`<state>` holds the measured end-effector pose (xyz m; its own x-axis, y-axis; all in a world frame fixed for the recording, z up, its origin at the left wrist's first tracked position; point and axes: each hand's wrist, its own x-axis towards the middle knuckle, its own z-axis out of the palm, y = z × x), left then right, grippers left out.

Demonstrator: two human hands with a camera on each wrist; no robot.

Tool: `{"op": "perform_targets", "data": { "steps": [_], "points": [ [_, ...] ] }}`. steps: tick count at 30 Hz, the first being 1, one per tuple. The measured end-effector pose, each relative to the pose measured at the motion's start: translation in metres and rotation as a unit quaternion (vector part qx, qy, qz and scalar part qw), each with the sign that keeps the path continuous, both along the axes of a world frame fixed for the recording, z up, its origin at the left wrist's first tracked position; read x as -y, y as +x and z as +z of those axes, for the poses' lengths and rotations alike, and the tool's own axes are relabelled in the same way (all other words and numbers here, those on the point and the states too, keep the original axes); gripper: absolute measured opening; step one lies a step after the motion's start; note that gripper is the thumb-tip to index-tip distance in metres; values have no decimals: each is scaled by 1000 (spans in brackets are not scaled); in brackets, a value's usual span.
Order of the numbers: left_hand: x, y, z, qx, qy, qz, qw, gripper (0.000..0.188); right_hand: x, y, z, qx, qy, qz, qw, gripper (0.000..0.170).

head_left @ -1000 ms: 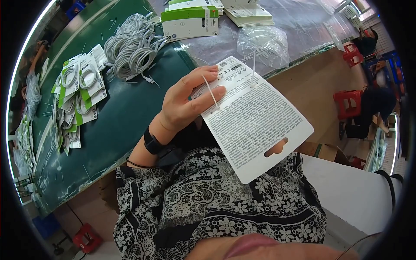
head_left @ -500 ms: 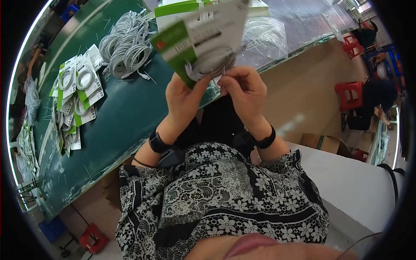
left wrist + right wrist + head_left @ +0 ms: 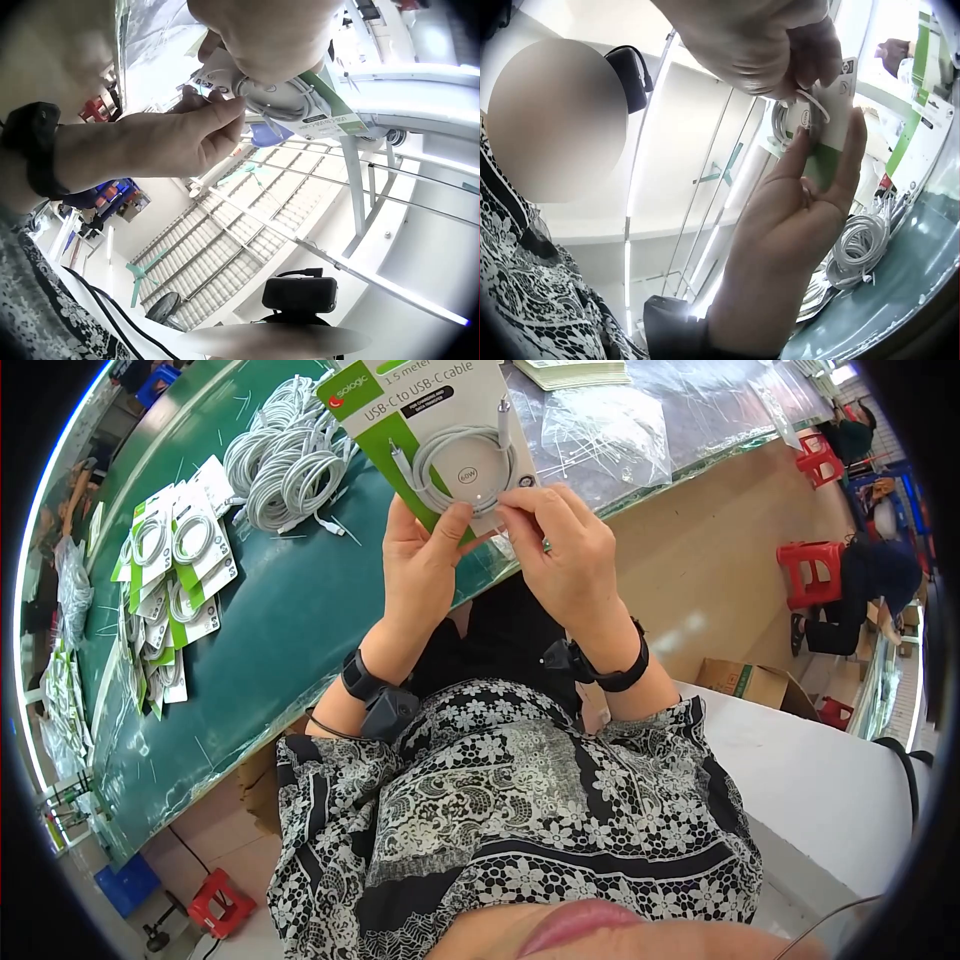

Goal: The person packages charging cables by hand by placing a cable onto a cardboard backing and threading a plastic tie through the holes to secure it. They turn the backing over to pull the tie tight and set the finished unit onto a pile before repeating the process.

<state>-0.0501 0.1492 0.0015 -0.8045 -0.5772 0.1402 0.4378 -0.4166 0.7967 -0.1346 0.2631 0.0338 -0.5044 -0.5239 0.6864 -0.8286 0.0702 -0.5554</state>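
A green-and-white retail card stands upright in front of me, its front towards me. A coiled grey USB-C cable lies against it. My left hand grips the card's lower edge, its thumb on the front beside the coil. At the coil's lower edge, my right hand pinches a white plastic tie, which shows as a loop at the fingertips in the right wrist view. Both hands, left hand and right hand, also show close together at the card in the left wrist view.
On the green table lie a heap of grey coiled cables and a pile of carded cables. A clear bag of white ties and a stack of cards lie further back. A red stool stands right.
The card has turned from its printed back to its front, and now stands upright. My right hand has come into view and works at the tie below the coil.
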Motion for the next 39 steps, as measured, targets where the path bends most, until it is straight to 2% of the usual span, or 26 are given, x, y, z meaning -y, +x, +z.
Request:
{"op": "perform_targets", "data": {
  "steps": [20,35,38,39],
  "points": [
    [1,-1,-10,-12,-108,52,993,35,5,0,9,-116,50,-17,992,14],
    [0,-1,-15,-14,-126,80,989,30,6,0,7,-116,77,-5,990,13],
    [3,0,-21,32,-250,134,958,28,7,1,8,-108,72,-1,992,14],
    [4,0,-21,32,-250,134,958,28,7,1,8,-102,62,0,993,14]
  ]
}}
